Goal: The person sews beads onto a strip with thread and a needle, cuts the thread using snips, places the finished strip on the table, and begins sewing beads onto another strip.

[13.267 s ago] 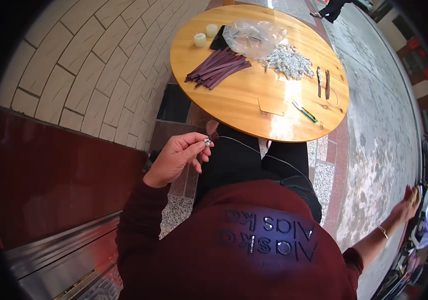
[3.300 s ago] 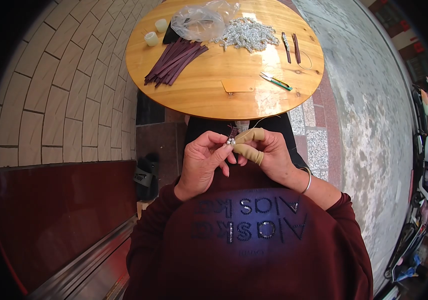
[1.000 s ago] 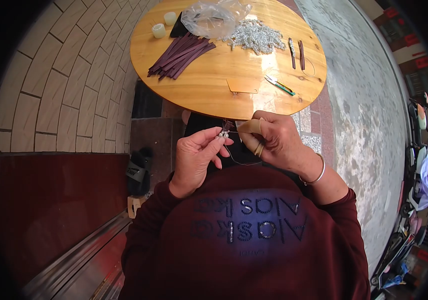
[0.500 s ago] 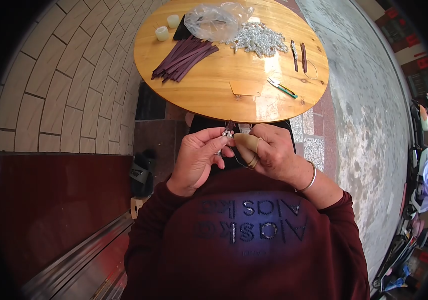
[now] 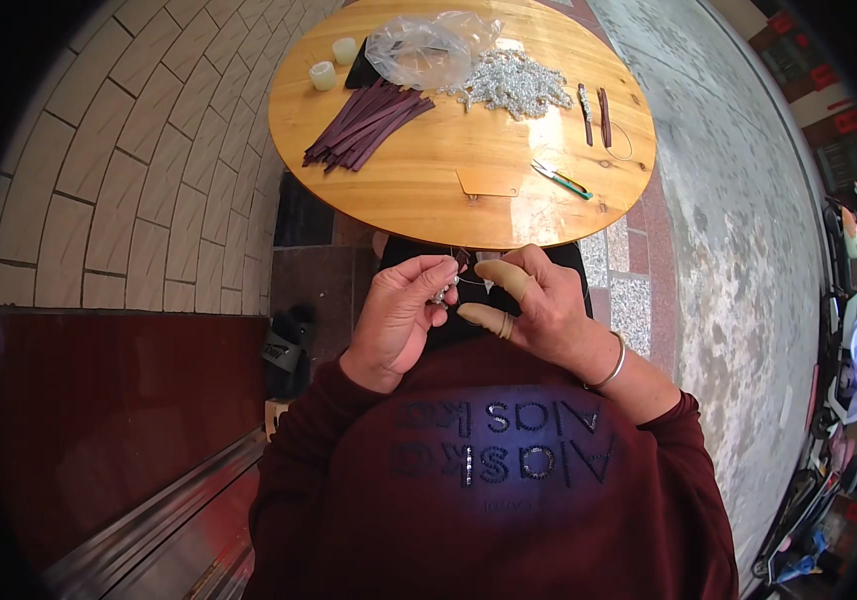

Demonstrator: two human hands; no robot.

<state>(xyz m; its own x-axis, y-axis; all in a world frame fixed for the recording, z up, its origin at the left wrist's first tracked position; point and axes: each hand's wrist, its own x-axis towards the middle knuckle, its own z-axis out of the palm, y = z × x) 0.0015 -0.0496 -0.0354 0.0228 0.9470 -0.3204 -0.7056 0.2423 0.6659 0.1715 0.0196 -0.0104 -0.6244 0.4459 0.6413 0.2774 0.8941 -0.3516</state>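
Note:
Just below the table's near edge, my left hand (image 5: 399, 318) pinches a dark strip (image 5: 463, 258) with shiny beads (image 5: 443, 294) on it, mostly hidden by the fingers. Close on its right is my right hand (image 5: 554, 318), its thumb and forefinger in tan finger covers (image 5: 505, 278) and spread apart. A thin pale line, seemingly thread, shows between the hands. I see nothing gripped in the right fingers. A bracelet (image 5: 618, 362) circles the right wrist.
On the round wooden table (image 5: 389, 205) lie purple-brown strips (image 5: 367, 125), a heap of clear beads (image 5: 517, 85), a plastic bag (image 5: 429, 50), green-handled thread snips (image 5: 563, 179), a flat tan card (image 5: 487, 183) and two separate strips (image 5: 605, 115). Two white spools (image 5: 323, 76) stand at the far left.
My right hand has let go of the beaded strip and drawn slightly away, its thumb and forefinger now parted. My left hand keeps its pinch, barely moved.

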